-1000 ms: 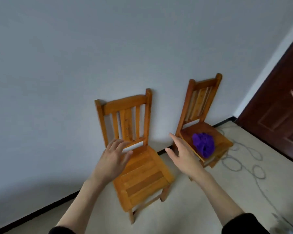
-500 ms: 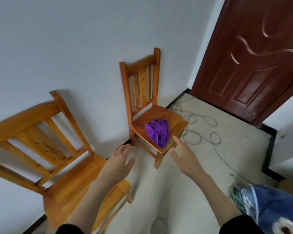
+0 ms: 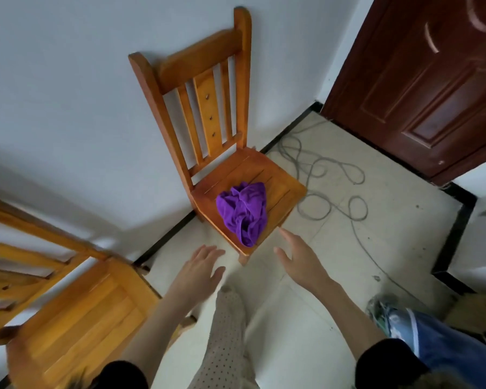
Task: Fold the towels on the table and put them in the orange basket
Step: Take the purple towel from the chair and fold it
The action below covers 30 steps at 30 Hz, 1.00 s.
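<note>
Near wooden chair (image 3: 76,313) at far left, seat bare, well apart from fingers. Left hand (image 3: 198,272) empty, fingers spread wide, reaching forward. Crumpled purple towel (image 3: 243,210) on far chair (image 3: 253,175) seat, just ahead, between both hands. Right hand (image 3: 300,259) empty, fingers wide, angled toward towel, likely for two-handed pickup. Loose cable (image 3: 331,192) on floor beyond. No orange basket or tabletop visible.

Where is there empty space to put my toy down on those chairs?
The near chair's seat at lower left is bare all over. On the far chair, the crumpled purple towel fills the middle and front of the seat; only a strip by the backrest and the right edge is free. Both hands, left and right, are empty.
</note>
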Each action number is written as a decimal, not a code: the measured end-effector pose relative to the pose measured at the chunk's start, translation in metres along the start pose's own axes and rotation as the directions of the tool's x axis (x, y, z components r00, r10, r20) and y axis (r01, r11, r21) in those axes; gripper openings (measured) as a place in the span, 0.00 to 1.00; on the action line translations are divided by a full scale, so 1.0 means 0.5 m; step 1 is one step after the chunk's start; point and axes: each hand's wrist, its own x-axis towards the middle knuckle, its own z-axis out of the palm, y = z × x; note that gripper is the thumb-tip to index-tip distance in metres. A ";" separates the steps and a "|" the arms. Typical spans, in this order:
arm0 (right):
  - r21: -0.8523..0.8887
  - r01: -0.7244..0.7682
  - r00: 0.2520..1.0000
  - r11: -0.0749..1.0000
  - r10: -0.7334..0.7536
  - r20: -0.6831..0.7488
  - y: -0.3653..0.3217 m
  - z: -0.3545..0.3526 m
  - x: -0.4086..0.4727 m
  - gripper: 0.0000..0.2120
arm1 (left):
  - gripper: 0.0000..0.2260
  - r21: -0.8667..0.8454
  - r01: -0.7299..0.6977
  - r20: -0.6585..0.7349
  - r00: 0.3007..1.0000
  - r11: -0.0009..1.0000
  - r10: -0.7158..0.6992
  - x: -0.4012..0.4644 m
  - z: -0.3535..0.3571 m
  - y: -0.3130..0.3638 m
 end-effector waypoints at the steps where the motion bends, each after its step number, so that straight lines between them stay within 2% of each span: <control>1: -0.018 -0.008 1.000 1.000 0.008 0.019 0.010 0.006 0.038 0.24 | 0.19 -0.004 0.006 0.019 1.000 1.000 -0.006 0.036 0.009 -0.005; 7: -0.273 0.003 0.965 0.962 0.069 0.255 0.088 0.079 0.249 0.20 | 0.18 -0.046 0.008 0.190 0.982 0.999 0.001 0.239 0.092 -0.044; 11: -0.414 0.138 0.938 0.900 0.015 0.346 0.144 0.139 0.348 0.18 | 0.19 0.013 -0.039 0.276 0.961 0.999 0.034 0.311 0.164 -0.063; 14: -0.507 0.308 0.897 0.805 -0.068 0.437 0.180 0.183 0.428 0.27 | 0.20 0.074 -0.066 0.361 0.932 0.995 0.035 0.344 0.218 -0.081; 17: -0.581 0.396 0.877 0.711 -0.106 0.469 0.211 0.221 0.504 0.28 | 0.21 0.089 -0.031 0.368 0.930 0.996 -0.004 0.382 0.260 -0.110; 18: -0.609 0.416 0.878 0.675 -0.124 0.462 0.222 0.231 0.525 0.26 | 0.21 0.091 -0.011 0.351 0.936 0.996 -0.022 0.396 0.273 -0.120; 20: -0.653 0.501 0.861 0.568 -0.253 0.441 0.242 0.248 0.557 0.18 | 0.21 0.080 0.033 0.328 0.943 0.996 -0.057 0.420 0.294 -0.136; 22: -0.682 0.615 0.786 0.395 -0.376 0.491 0.250 0.262 0.578 0.06 | 0.21 0.053 0.055 0.326 0.943 0.997 -0.070 0.439 0.309 -0.145; 23: -0.682 0.646 0.756 0.342 -0.412 0.509 0.255 0.265 0.586 0.02 | 0.20 0.036 0.060 0.321 0.945 0.998 -0.068 0.447 0.314 -0.146; 24: -0.674 0.664 0.739 0.325 -0.422 0.525 0.263 0.268 0.593 0.04 | 0.21 0.012 0.065 0.309 0.949 0.998 -0.066 0.453 0.318 -0.145; 27: -0.652 0.669 0.733 0.357 -0.463 0.498 0.270 0.251 0.594 0.06 | 0.21 -0.066 0.097 0.263 0.962 0.993 -0.076 0.460 0.322 -0.132; 30: -0.571 0.620 0.782 0.538 -0.485 0.392 0.268 0.208 0.578 0.04 | 0.21 -0.101 0.110 0.202 0.976 0.989 -0.088 0.462 0.318 -0.108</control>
